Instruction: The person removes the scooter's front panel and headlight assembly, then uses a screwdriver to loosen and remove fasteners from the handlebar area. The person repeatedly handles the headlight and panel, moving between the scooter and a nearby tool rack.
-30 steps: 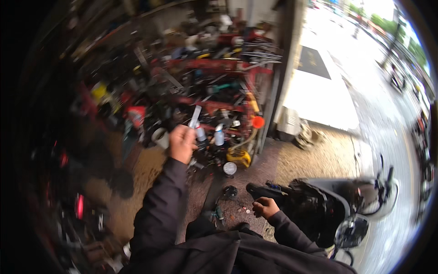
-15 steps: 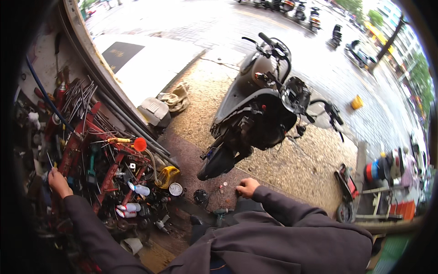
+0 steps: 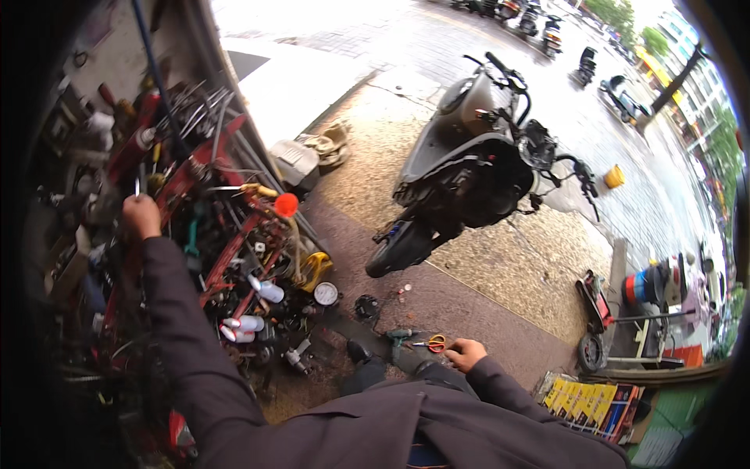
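My left hand [image 3: 141, 216] reaches over the cluttered tool pile, its fingers closed around a slim metal tool [image 3: 138, 184] whose bright shaft sticks up above the fist. What kind of tool it is cannot be made out. Near my knees my right hand [image 3: 466, 355] hovers with fingers curled in; whether anything lies inside them is hidden. Just left of it are orange-handled scissors [image 3: 436, 342], apart from the fingers. A green power drill [image 3: 400, 334] sits beside the scissors.
The pile includes red metal frames [image 3: 226, 262], an orange funnel [image 3: 287, 205], a round gauge [image 3: 326, 294] and white bottles [image 3: 270, 291]. A partly stripped scooter [image 3: 461, 172] stands ahead. At the right are a small wheel [image 3: 591, 353] and yellow boxes [image 3: 582, 400].
My left hand has moved farther out over the tool pile with the slim tool. My right hand has drawn nearer to me and rightward, uncovering the scissors. The view has swung left.
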The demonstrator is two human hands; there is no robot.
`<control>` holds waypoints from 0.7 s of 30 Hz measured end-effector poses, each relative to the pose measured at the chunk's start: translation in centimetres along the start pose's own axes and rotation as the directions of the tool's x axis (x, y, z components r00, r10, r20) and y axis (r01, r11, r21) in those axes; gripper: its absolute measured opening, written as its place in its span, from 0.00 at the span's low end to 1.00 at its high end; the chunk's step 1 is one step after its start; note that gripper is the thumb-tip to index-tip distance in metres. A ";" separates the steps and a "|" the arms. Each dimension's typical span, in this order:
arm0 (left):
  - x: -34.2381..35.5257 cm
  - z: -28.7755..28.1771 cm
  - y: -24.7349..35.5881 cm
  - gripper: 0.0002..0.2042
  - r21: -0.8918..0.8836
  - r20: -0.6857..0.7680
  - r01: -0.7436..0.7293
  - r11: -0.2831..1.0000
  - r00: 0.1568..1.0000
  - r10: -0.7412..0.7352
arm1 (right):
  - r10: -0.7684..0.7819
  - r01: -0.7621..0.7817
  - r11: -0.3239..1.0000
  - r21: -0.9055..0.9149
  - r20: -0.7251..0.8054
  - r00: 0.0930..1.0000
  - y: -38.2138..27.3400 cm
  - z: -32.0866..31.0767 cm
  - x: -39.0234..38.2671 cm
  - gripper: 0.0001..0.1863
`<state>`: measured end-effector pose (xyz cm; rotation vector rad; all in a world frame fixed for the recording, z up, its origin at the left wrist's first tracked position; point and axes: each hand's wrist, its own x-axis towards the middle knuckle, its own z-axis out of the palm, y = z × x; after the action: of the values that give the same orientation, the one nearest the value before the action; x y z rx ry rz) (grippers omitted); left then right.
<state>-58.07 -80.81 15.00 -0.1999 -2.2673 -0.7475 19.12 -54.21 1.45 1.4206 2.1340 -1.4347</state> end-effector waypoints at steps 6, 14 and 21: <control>-0.7 0.4 0.4 0.18 -0.055 -0.013 0.103 0.993 0.994 -0.104 | 0.024 -0.028 0.999 -0.033 -0.120 0.992 0.6 -0.3 -3.6 0.18; -5.4 -4.4 4.6 0.25 0.093 -0.026 0.055 0.994 0.998 -0.052 | 0.036 -0.027 0.998 0.051 -0.203 0.979 5.6 1.2 -8.5 0.16; -14.8 -9.2 6.9 0.21 -0.018 0.050 -0.119 0.993 0.992 0.120 | -0.004 0.019 0.998 0.067 -0.215 0.977 10.3 3.5 -12.5 0.16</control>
<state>-39.49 -79.27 13.17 -0.3617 -2.2757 -0.7036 32.61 -63.76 1.15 1.6603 2.2412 -1.4299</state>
